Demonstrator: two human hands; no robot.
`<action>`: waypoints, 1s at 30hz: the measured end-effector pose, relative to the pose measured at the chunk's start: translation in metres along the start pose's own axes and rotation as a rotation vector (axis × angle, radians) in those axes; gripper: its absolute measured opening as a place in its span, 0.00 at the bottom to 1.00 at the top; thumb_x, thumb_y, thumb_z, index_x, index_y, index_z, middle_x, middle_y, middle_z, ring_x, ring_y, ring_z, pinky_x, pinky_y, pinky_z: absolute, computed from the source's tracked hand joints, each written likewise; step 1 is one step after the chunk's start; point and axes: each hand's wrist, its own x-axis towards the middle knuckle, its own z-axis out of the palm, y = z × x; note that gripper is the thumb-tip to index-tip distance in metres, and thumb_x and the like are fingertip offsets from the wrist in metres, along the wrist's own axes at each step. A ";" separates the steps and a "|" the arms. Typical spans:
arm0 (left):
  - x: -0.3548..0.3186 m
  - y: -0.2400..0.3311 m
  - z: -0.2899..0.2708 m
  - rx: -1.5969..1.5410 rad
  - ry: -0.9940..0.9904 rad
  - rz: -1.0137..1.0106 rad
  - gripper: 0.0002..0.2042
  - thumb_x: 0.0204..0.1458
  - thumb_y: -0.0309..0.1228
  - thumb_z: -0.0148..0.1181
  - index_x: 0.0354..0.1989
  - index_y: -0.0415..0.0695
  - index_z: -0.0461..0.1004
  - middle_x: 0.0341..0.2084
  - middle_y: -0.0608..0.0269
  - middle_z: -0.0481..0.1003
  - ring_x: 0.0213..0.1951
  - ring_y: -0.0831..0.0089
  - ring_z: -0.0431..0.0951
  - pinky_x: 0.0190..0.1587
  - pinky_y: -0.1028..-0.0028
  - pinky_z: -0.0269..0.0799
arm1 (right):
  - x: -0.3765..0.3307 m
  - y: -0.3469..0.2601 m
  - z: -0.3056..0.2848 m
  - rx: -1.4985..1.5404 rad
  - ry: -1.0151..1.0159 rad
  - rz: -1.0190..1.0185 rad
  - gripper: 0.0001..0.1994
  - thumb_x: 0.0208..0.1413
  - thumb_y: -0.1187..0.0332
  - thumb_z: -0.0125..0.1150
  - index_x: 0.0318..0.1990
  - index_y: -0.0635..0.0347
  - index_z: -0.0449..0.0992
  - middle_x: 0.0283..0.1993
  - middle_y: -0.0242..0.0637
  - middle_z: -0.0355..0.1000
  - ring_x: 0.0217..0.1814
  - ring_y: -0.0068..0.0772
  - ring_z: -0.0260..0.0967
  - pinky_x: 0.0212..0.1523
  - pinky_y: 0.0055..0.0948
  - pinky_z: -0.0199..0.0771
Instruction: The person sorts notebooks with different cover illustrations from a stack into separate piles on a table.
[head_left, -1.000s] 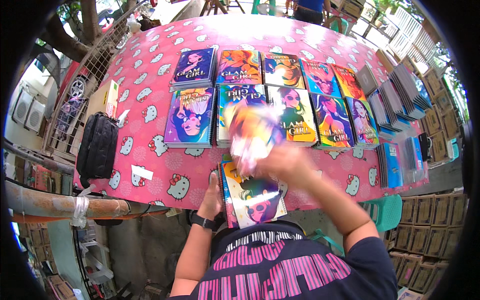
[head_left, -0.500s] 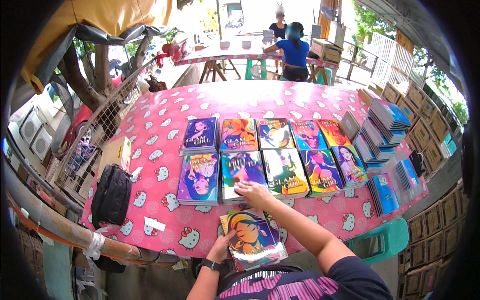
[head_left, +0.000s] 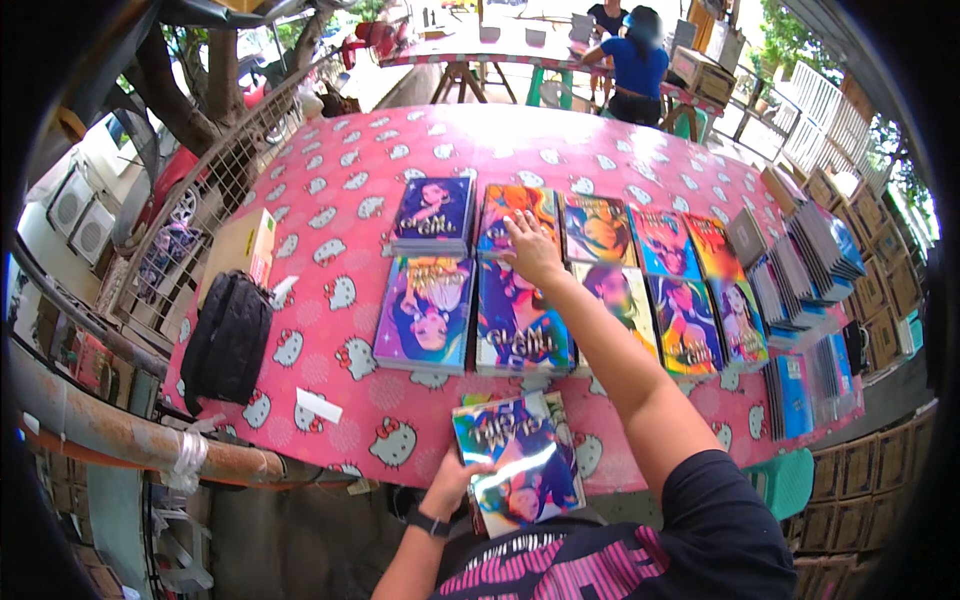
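Near the table's front edge, my left hand [head_left: 460, 482] is closed around the edge of a small bundle of spiral notebooks [head_left: 520, 465]; the top cover is purple, teal and white and lies upside down to me. My right hand [head_left: 533, 247] reaches out to the back row, fingers spread over a stack of notebooks with an orange cover [head_left: 545, 200]. Just in front of that stack is a blue-and-purple stack [head_left: 520, 320]. To its left are a dark blue stack [head_left: 433, 210] and a violet stack [head_left: 425, 315]. My right forearm partly covers a pale yellow stack [head_left: 625, 300].
More notebook stacks [head_left: 685, 310] continue rightward in two rows, beside piles of blue-edged notebooks [head_left: 800, 260]. A black bag [head_left: 228, 340] and a cardboard box [head_left: 240, 250] sit at the left. Two people work at a far table [head_left: 480, 47]. A green stool [head_left: 785, 485] stands at the right.
My right hand has moved from a front-row stack to the orange stack behind it. A different notebook, purple and teal, now tops the bundle in my left hand. The view has shifted.
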 end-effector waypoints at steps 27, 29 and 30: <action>-0.006 -0.007 -0.043 -0.191 0.155 -0.076 0.21 0.56 0.35 0.55 0.53 0.37 0.62 0.46 0.60 0.70 0.45 0.71 0.71 0.49 0.71 0.66 | -0.005 0.007 -0.018 0.059 0.213 -0.137 0.06 0.48 0.68 0.52 0.33 0.54 0.74 0.31 0.34 0.74 0.40 0.36 0.72 0.48 0.35 0.65; -0.009 -0.005 -0.047 -0.296 0.065 -0.030 0.29 0.59 0.50 0.44 0.59 0.37 0.57 0.53 0.57 0.66 0.55 0.66 0.65 0.57 0.66 0.60 | -0.029 -0.025 -0.064 0.226 0.216 -0.273 0.06 0.47 0.70 0.53 0.33 0.55 0.74 0.30 0.36 0.73 0.35 0.38 0.71 0.42 0.35 0.67; -0.013 0.010 -0.042 -0.380 -0.050 -0.039 0.33 0.57 0.54 0.41 0.60 0.37 0.56 0.54 0.57 0.65 0.56 0.65 0.65 0.58 0.65 0.60 | -0.058 -0.036 -0.086 0.296 0.166 -0.315 0.07 0.46 0.70 0.54 0.34 0.55 0.74 0.29 0.36 0.73 0.34 0.39 0.71 0.40 0.36 0.67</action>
